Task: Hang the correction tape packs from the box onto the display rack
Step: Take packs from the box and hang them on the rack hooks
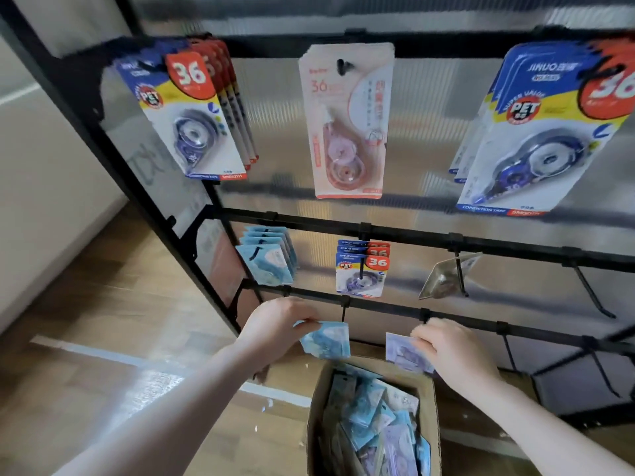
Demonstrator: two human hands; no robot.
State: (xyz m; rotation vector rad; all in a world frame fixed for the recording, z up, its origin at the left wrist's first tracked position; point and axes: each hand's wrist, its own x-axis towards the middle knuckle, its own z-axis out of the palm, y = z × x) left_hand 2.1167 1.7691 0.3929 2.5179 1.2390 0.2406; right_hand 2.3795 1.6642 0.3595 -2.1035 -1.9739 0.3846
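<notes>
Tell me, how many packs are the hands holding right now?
2. The left hand holds a blue pack by the lowest rail's hook; the right hand holds a purple pack above the box.

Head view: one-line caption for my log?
Left hand holds a blue pack and right hand a purple pack at the rack's bottom bar, above the box.
</notes>
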